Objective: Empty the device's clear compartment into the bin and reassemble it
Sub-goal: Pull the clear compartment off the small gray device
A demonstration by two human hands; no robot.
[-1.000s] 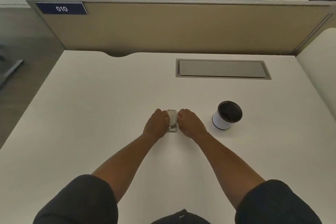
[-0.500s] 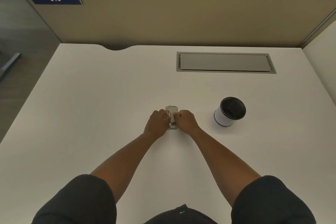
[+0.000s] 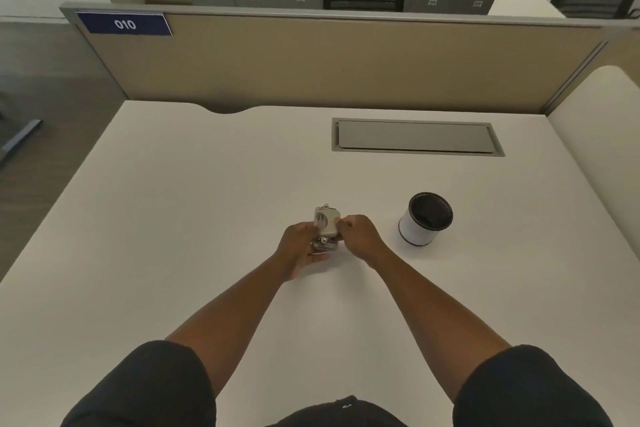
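Observation:
A small pale grey device (image 3: 326,222), box-shaped with a metal clip on top, is held just above the white desk (image 3: 194,204) near its middle. My left hand (image 3: 298,246) cups it from below and the left, fingers under its lower part. My right hand (image 3: 358,234) pinches its right side. A greyish lower piece (image 3: 323,246) shows beneath the body, between my hands; whether it is the clear compartment I cannot tell. The bin (image 3: 425,218), a small white cylinder with a dark inside, stands upright to the right of my right hand, apart from it.
A grey cable flap (image 3: 415,137) is set into the desk at the back right. A tan partition (image 3: 329,62) closes the far edge, with a white divider (image 3: 599,135) on the right. Lockers and chairs stand beyond.
The device has been lifted and tilted up off the desk between both hands. My left hand has turned palm up under it. The camera view has tilted upward.

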